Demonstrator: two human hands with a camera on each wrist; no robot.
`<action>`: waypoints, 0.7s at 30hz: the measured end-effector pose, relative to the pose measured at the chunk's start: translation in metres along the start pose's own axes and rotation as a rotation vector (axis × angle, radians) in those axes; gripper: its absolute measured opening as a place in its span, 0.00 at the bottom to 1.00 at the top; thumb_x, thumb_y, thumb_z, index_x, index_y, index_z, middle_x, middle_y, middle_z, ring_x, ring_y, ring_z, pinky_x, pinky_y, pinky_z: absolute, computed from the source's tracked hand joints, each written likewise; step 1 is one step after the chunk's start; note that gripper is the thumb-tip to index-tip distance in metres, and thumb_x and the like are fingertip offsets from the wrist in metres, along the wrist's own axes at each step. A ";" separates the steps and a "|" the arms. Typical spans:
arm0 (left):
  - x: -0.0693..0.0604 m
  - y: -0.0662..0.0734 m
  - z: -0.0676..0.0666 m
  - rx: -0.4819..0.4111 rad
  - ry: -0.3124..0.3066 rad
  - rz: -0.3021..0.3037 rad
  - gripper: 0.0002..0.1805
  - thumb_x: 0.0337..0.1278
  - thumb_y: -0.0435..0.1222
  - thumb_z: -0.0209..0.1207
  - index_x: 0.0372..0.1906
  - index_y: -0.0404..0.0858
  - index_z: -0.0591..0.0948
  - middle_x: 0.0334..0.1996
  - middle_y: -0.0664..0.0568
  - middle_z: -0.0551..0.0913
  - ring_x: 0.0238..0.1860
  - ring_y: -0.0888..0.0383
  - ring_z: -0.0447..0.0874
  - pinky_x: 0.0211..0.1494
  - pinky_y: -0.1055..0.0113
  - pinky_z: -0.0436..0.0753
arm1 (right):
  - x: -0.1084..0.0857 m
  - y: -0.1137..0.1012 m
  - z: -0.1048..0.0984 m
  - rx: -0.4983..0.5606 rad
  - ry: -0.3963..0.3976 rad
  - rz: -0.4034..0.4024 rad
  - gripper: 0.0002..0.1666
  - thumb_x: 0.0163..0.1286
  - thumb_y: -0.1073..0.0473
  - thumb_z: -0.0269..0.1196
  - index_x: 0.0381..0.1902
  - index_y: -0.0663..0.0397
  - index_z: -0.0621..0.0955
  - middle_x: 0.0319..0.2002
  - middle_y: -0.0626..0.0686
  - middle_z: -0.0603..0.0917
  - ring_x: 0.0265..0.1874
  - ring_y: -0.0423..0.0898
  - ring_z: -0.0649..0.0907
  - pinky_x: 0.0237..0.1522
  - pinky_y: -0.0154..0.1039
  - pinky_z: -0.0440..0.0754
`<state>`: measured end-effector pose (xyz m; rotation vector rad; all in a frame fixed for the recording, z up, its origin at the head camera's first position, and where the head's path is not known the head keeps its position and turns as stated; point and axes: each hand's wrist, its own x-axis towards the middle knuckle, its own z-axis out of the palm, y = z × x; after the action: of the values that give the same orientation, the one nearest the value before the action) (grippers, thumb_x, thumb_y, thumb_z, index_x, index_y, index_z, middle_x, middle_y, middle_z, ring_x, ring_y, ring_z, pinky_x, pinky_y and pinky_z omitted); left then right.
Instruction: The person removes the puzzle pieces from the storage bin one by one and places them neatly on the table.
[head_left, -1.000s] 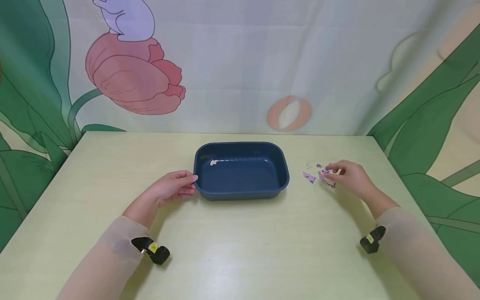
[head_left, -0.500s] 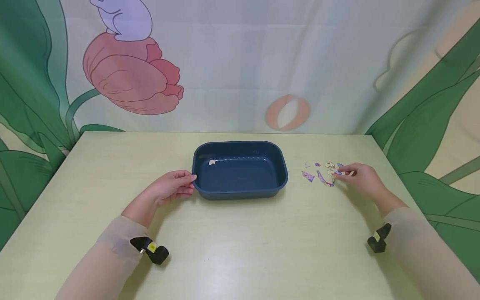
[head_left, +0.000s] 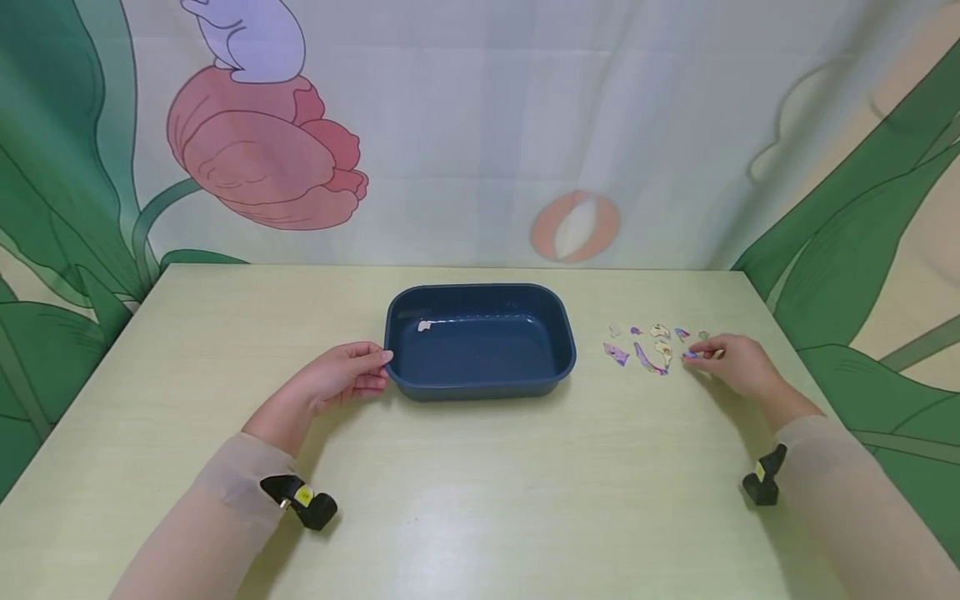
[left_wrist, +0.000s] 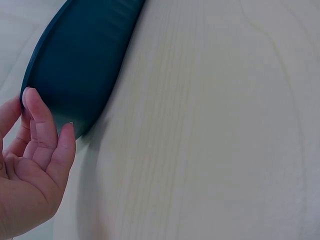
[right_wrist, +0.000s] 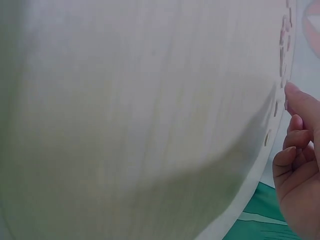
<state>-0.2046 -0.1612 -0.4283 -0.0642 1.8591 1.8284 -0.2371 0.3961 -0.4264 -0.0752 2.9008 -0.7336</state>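
In the head view my left hand (head_left: 347, 374) pinches the left rim of a dark blue rectangular basin (head_left: 480, 390) between thumb and fingers. The left wrist view shows the same fingers of the left hand (left_wrist: 37, 165) at the basin wall (left_wrist: 80, 60). To the right of the basin, my right hand (head_left: 738, 367) has thumb and index finger together at a small blue-purple sticker-like piece (head_left: 689, 355), low over the table. Several similar flat, colourful pieces lie around it, among them a purple one (head_left: 617, 354), a curved one (head_left: 649, 359) and a greenish one (head_left: 703, 335).
The pale wooden table (head_left: 480, 500) carries the basin near its back edge. Behind it hangs a printed curtain (head_left: 465, 133). A small whitish patch (head_left: 424, 326) shows inside the basin; whether it is glare or a piece, I cannot tell.
My right hand has shifted to the right and slightly nearer, across the cluster. More pieces now show, spread apart, where the hand was. My left hand has stayed on the basin rim.
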 end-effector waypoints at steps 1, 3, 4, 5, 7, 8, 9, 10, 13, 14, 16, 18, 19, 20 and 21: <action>0.000 0.000 0.000 0.002 -0.005 0.003 0.09 0.65 0.40 0.54 0.35 0.37 0.73 0.28 0.50 0.79 0.28 0.60 0.79 0.45 0.64 0.80 | 0.000 0.001 0.000 -0.005 -0.002 -0.001 0.22 0.62 0.52 0.65 0.46 0.65 0.80 0.31 0.54 0.74 0.32 0.51 0.70 0.27 0.38 0.68; 0.000 0.000 0.001 0.000 -0.009 0.005 0.09 0.65 0.39 0.54 0.36 0.36 0.73 0.28 0.50 0.79 0.27 0.61 0.79 0.45 0.64 0.80 | 0.000 0.003 0.000 -0.016 -0.006 -0.004 0.22 0.62 0.53 0.65 0.46 0.65 0.80 0.32 0.54 0.75 0.33 0.51 0.70 0.29 0.39 0.67; 0.000 0.000 0.001 -0.004 -0.009 0.005 0.09 0.65 0.39 0.54 0.35 0.36 0.73 0.28 0.50 0.79 0.27 0.61 0.79 0.45 0.65 0.80 | 0.000 0.004 0.000 -0.020 -0.009 -0.004 0.22 0.62 0.53 0.65 0.46 0.65 0.80 0.32 0.54 0.75 0.33 0.51 0.70 0.29 0.39 0.67; 0.000 0.000 0.001 -0.003 -0.015 0.008 0.10 0.65 0.40 0.54 0.36 0.36 0.73 0.28 0.50 0.79 0.27 0.61 0.79 0.45 0.65 0.80 | 0.000 0.005 0.000 -0.026 -0.012 -0.001 0.22 0.62 0.52 0.65 0.46 0.65 0.80 0.32 0.54 0.75 0.34 0.51 0.70 0.30 0.39 0.67; 0.000 0.000 0.001 -0.004 -0.014 0.007 0.10 0.65 0.40 0.54 0.36 0.36 0.73 0.28 0.50 0.79 0.27 0.61 0.79 0.45 0.65 0.80 | 0.000 0.006 0.001 -0.028 -0.015 0.002 0.23 0.62 0.52 0.65 0.47 0.65 0.80 0.33 0.55 0.75 0.34 0.51 0.70 0.31 0.40 0.67; 0.000 0.000 0.002 -0.005 -0.011 0.005 0.10 0.65 0.39 0.54 0.36 0.36 0.73 0.28 0.50 0.79 0.27 0.61 0.79 0.45 0.65 0.80 | 0.000 0.007 0.001 -0.026 -0.015 -0.001 0.23 0.61 0.52 0.65 0.47 0.65 0.80 0.33 0.55 0.75 0.34 0.52 0.71 0.31 0.40 0.67; 0.000 0.000 0.002 -0.003 -0.011 0.005 0.10 0.65 0.40 0.54 0.36 0.36 0.73 0.28 0.50 0.79 0.27 0.61 0.79 0.45 0.64 0.80 | 0.000 0.007 0.001 -0.023 -0.014 -0.003 0.24 0.61 0.52 0.65 0.48 0.66 0.79 0.34 0.55 0.75 0.34 0.52 0.71 0.31 0.40 0.67; 0.000 0.000 0.002 -0.003 -0.008 0.004 0.10 0.65 0.40 0.54 0.36 0.35 0.73 0.28 0.49 0.79 0.27 0.61 0.79 0.45 0.64 0.80 | 0.000 0.007 0.001 -0.020 -0.011 -0.005 0.25 0.61 0.52 0.66 0.48 0.66 0.79 0.34 0.55 0.75 0.34 0.52 0.71 0.31 0.40 0.68; 0.000 0.001 0.002 0.000 -0.009 0.006 0.10 0.65 0.40 0.54 0.37 0.34 0.73 0.28 0.49 0.79 0.27 0.61 0.79 0.45 0.64 0.80 | 0.000 0.008 0.000 -0.008 0.000 -0.006 0.27 0.61 0.51 0.66 0.50 0.66 0.78 0.34 0.55 0.76 0.34 0.52 0.71 0.31 0.39 0.69; -0.001 0.001 0.002 -0.002 -0.008 0.005 0.10 0.65 0.39 0.54 0.37 0.34 0.73 0.28 0.49 0.79 0.27 0.60 0.79 0.45 0.64 0.80 | 0.001 0.008 0.000 -0.004 0.002 -0.003 0.27 0.61 0.50 0.66 0.51 0.66 0.78 0.35 0.56 0.76 0.34 0.51 0.71 0.30 0.39 0.69; -0.001 0.002 0.002 -0.006 -0.008 0.006 0.10 0.65 0.39 0.53 0.37 0.34 0.73 0.28 0.50 0.79 0.27 0.61 0.79 0.45 0.64 0.80 | 0.001 0.008 -0.001 0.010 0.003 0.014 0.28 0.61 0.49 0.65 0.52 0.64 0.78 0.36 0.56 0.75 0.35 0.51 0.71 0.29 0.38 0.69; -0.001 0.002 0.002 -0.012 -0.010 0.007 0.10 0.66 0.39 0.53 0.37 0.34 0.73 0.27 0.51 0.79 0.27 0.61 0.79 0.44 0.65 0.80 | 0.001 0.006 -0.002 0.029 0.004 0.027 0.29 0.62 0.48 0.64 0.54 0.63 0.77 0.38 0.56 0.75 0.35 0.51 0.70 0.29 0.38 0.69; -0.001 0.002 0.001 -0.014 -0.011 0.008 0.10 0.66 0.39 0.53 0.37 0.34 0.73 0.27 0.51 0.79 0.26 0.61 0.79 0.44 0.65 0.81 | 0.001 0.004 -0.002 0.044 0.004 0.031 0.30 0.62 0.47 0.64 0.55 0.62 0.77 0.39 0.57 0.74 0.36 0.51 0.70 0.29 0.38 0.69; -0.001 0.002 0.001 -0.017 -0.008 0.006 0.10 0.66 0.38 0.53 0.36 0.34 0.73 0.26 0.51 0.79 0.26 0.62 0.79 0.43 0.65 0.81 | 0.001 0.002 -0.002 0.061 0.005 0.033 0.30 0.62 0.46 0.64 0.56 0.61 0.76 0.40 0.57 0.74 0.36 0.51 0.70 0.29 0.38 0.69; -0.001 0.002 0.001 -0.019 -0.010 0.006 0.10 0.66 0.38 0.53 0.36 0.34 0.73 0.26 0.52 0.79 0.26 0.62 0.79 0.43 0.65 0.81 | 0.001 -0.001 -0.002 0.082 0.006 0.035 0.31 0.63 0.46 0.63 0.57 0.60 0.76 0.41 0.57 0.74 0.37 0.51 0.70 0.29 0.38 0.69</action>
<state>-0.2043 -0.1603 -0.4257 -0.0559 1.8371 1.8475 -0.2380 0.3962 -0.4249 -0.0133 2.8661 -0.8470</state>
